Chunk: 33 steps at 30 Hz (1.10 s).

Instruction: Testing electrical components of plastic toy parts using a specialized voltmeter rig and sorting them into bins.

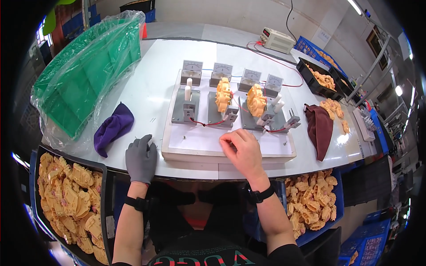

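Note:
My left hand (141, 159), in a grey glove, rests on the white table beside the board, its fingers a little apart near small metal pins (152, 119). My bare right hand (243, 153) hovers at the board's front edge, thumb and forefinger pinched; anything between them is too small to make out. On the white board (199, 148) stand several grey fixtures with analog meters (222, 70), white-handled clamps (188, 91) and red wires. Two yellow plastic housings (223, 95) are seated in the middle fixtures, the second housing (256, 101) to the right.
Bins of yellow parts stand below the table, a left bin (103, 208) and a right bin (339, 199). Left lie a plastic-wrapped green crate (84, 75) and purple cloth (114, 126). Right are a brown cloth (319, 128), loose parts (333, 107) and a black tray (303, 66). A power supply (278, 41) stands behind.

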Each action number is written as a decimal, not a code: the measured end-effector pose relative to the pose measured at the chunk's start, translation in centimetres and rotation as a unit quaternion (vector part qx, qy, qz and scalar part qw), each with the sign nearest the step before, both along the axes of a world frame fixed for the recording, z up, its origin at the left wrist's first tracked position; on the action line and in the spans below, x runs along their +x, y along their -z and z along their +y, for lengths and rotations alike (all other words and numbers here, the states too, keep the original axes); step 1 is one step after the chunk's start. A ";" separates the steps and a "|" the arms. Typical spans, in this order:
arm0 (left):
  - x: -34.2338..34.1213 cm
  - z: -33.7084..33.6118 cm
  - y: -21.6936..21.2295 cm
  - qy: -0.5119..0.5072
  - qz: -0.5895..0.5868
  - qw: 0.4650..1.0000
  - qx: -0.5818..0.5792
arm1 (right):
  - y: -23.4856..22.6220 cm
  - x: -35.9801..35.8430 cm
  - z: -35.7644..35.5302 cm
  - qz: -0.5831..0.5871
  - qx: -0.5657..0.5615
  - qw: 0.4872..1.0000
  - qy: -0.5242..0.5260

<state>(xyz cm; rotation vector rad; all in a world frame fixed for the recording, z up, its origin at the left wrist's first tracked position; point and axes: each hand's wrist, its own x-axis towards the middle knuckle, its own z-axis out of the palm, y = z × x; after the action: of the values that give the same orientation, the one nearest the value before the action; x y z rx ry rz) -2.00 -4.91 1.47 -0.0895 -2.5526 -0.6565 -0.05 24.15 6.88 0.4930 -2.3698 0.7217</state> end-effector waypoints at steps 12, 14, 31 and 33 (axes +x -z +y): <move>0.4 -0.5 -0.1 -0.002 0.000 1.000 0.000 | 0.0 0.3 -0.7 -0.001 -0.012 1.000 0.013; 0.2 -0.4 0.0 0.003 -0.002 1.000 0.002 | 0.0 0.4 -0.5 0.002 -0.009 1.000 0.017; -2.3 -3.3 4.2 0.067 -0.071 0.995 0.031 | 1.5 0.0 0.3 0.072 -0.065 0.995 0.036; -2.2 -3.5 4.1 0.051 -0.096 0.993 0.049 | 1.6 -0.1 0.0 0.079 -0.057 0.995 0.037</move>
<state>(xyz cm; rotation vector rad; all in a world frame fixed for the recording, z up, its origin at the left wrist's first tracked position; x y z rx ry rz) -4.24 -8.43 -2.66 -0.1290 -2.7086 -0.8654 -0.13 24.18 5.24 0.3958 -2.1751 0.7505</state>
